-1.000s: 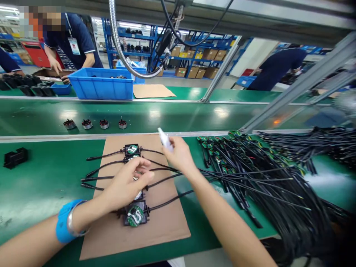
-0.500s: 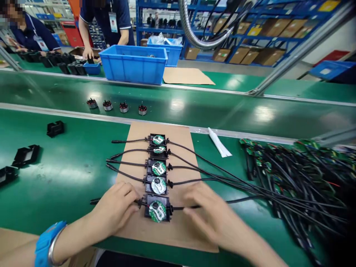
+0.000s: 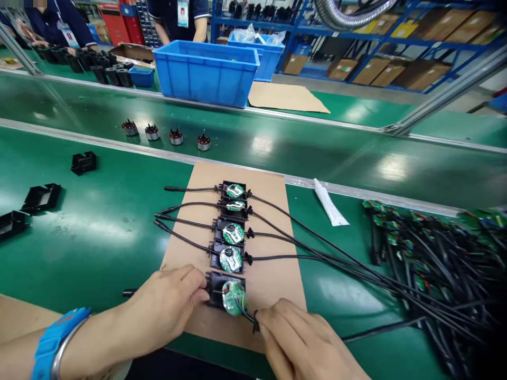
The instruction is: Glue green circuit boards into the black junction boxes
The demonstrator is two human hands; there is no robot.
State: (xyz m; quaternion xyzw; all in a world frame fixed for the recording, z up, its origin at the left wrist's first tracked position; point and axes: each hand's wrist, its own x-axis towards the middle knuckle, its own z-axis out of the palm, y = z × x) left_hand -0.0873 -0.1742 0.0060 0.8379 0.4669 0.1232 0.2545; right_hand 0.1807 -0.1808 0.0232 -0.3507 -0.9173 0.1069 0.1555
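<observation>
Several small black housings with round green circuit boards lie in a column on a brown cardboard sheet, each with black cables running out both sides. My left hand pinches the left side of the nearest housing. My right hand pinches the black cable grommet at that housing's right side; the nearest green board is tilted up out of the housing. A blue wristband is on my left wrist.
A white tube lies right of the cardboard. A big heap of black cables with green boards fills the right. Empty black housings lie at left. Small motor parts ride the conveyor. A blue bin and other people stand beyond.
My right hand let go of the white tube, which now lies on the table, and came down to the nearest housing. My left hand moved to that housing too. The board now tilts up.
</observation>
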